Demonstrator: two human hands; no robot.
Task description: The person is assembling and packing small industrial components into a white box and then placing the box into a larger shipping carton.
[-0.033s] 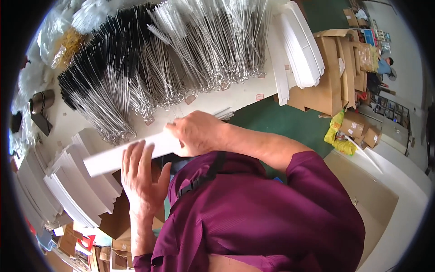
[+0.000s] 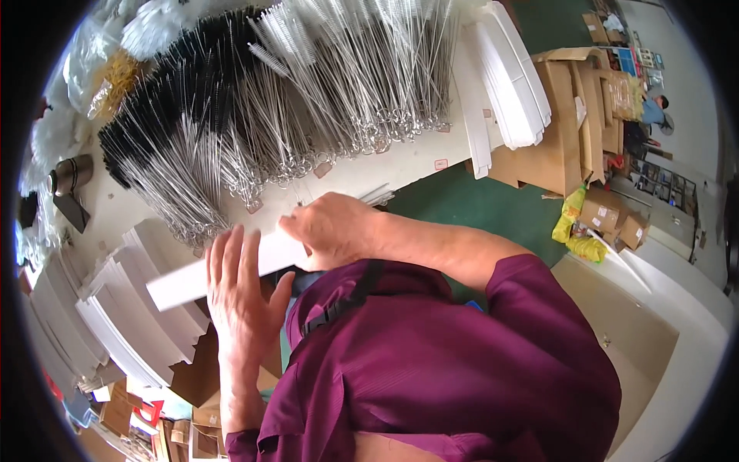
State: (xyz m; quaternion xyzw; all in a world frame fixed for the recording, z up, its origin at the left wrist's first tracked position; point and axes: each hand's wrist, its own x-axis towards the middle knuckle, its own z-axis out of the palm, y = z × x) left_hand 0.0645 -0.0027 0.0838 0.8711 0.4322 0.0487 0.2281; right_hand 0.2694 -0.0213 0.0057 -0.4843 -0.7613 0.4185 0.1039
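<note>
A long, narrow white box (image 2: 178, 287) slants across in front of me at the table's near edge. Its right end is gripped by my right hand (image 2: 332, 229), whose fingers are curled round it. My left hand (image 2: 245, 308) is upright against the box, nearer its left end. Those fingers are stretched out and the thumb stands apart, with nothing held in them. Beyond the hands lie many wire-handled brushes, with black-bristled brushes (image 2: 173, 100) on the left and white-bristled brushes (image 2: 346, 54) on the right. Their looped ends point toward me.
Stacks of flat white boxes (image 2: 127, 308) stand at the left, and more white boxes (image 2: 508, 85) at the table's right end. A steel flask (image 2: 73, 174) is at the far left. Brown cartons (image 2: 539, 146) stand right of the table. Another person (image 2: 653, 114) is in the distance.
The box's left end has dipped slightly toward me. My left hand has shifted a little upward along it, while my right hand keeps its grip.
</note>
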